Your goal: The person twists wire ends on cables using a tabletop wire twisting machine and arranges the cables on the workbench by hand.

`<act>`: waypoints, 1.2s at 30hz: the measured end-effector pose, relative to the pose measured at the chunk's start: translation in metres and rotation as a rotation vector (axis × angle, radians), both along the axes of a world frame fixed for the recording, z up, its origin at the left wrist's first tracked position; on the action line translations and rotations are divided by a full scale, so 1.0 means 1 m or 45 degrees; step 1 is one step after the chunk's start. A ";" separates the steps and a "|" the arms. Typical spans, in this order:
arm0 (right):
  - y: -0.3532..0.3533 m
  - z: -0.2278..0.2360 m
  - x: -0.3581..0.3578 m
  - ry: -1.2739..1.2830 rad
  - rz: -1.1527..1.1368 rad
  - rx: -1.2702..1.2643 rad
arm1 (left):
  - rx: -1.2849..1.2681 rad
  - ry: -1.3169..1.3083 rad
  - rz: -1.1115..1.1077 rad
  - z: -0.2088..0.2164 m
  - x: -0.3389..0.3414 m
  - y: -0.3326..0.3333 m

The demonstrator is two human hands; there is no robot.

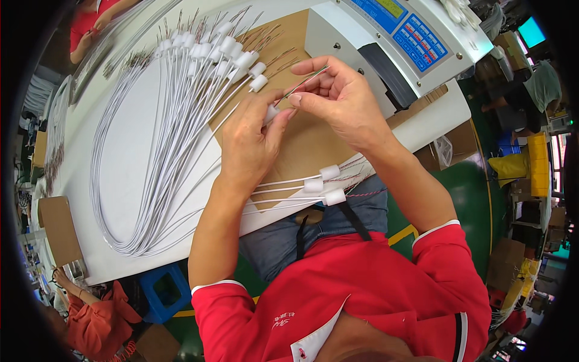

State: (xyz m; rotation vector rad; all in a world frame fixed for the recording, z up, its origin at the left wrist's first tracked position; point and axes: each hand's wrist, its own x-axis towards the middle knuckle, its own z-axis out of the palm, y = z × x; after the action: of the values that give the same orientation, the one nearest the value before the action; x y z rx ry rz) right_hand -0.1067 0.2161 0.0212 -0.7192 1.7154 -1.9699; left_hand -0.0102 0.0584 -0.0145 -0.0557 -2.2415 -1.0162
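Observation:
My left hand (248,136) is closed round the end of a white cable, and a white cylindrical sleeve (271,114) shows between its thumb and fingers. Thin coloured wires (309,79) fan out of that end. My right hand (341,99) pinches these wires between thumb and fingers, just right of the left hand. To the left lies a large looped bundle of white cables (158,151), many tipped with white sleeves and bare coloured wires. Nearer me, below my hands, several separate cables end in white sleeves (329,172) with twisted wires.
A brown board (295,148) lies under my hands on the white table (129,196). A white machine (350,30) with a blue keypad panel stands at the far right. A blue stool (163,292) and a co-worker in orange (99,323) are at lower left; another person's hands show at far left.

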 end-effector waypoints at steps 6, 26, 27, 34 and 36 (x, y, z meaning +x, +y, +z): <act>-0.006 0.001 0.004 0.063 0.001 0.052 | -0.024 0.006 0.012 -0.001 -0.001 -0.001; -0.013 -0.001 -0.003 0.113 -0.184 0.038 | -0.015 0.090 0.061 0.003 0.001 0.002; -0.012 0.000 -0.005 0.093 -0.192 0.026 | 0.086 0.020 0.059 0.005 0.003 0.003; -0.005 0.003 -0.010 -0.122 -0.066 -0.117 | 0.618 -0.291 -0.091 0.002 0.007 -0.006; -0.002 0.002 -0.012 -0.139 -0.031 -0.120 | 0.657 -0.278 -0.125 0.003 0.007 -0.007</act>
State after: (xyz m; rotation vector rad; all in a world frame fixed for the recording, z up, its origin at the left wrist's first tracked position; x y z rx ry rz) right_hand -0.1183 0.2145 0.0229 -0.6134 1.5840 -2.0785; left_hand -0.0036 0.0519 -0.0112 0.1798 -2.1075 -1.6939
